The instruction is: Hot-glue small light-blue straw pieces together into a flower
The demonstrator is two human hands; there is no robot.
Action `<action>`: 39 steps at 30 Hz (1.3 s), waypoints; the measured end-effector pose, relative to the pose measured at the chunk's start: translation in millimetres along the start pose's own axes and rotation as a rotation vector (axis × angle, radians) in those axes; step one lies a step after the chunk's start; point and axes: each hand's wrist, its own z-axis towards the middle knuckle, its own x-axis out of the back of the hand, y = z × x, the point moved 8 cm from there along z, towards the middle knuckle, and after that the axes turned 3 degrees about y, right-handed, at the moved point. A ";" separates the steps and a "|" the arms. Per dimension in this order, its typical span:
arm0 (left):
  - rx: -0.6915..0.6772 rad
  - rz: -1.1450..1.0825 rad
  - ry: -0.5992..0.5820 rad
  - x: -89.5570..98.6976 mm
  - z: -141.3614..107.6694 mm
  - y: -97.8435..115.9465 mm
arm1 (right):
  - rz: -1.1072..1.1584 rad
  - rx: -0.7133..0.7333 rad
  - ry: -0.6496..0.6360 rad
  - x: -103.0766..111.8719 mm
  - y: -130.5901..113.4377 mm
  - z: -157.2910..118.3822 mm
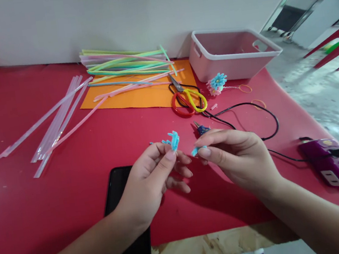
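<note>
In the middle of the frame, the left hand point(153, 183) pinches a blue fuzzy piece point(174, 141) between thumb and finger, its other fingers loosely curled. Just right of it, the right hand point(239, 157) pinches a short blue bit point(195, 152), mostly hidden. Both are above the red desk point(73, 206). They look light, soft and bendy, maybe easy to squash, so gently hold an end.

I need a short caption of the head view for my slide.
Left hand and right hand pinch small blue pieces over a red table, scissors beyond.
</note>
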 end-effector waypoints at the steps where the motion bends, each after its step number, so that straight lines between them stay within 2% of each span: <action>1: 0.008 0.004 -0.009 -0.9 -0.5 -1.2 | -0.039 0.048 0.009 0.2 -5.1 -0.2; 4: 0.016 -0.005 -0.029 -2.6 -1.0 -3.3 | -0.123 0.148 0.027 -0.8 -16.9 -1.5; 12: 0.048 -0.001 -0.075 -5.0 -0.9 -7.5 | -0.271 0.250 0.072 0.8 -25.9 -5.8; 22: 0.080 0.001 -0.090 -10.0 -2.9 -9.4 | -0.550 0.586 0.017 -8.0 -49.1 -18.0; 31: 0.076 0.097 -0.194 -18.3 -7.4 -12.0 | -0.591 0.720 0.032 -13.7 -60.4 -24.3; 36: 0.074 0.101 -0.227 -19.7 -7.4 -12.1 | -0.603 0.847 0.061 -15.4 -62.3 -31.2; 39: 0.070 0.096 -0.236 -20.6 -7.6 -12.2 | -0.622 0.846 0.073 -14.5 -60.7 -31.1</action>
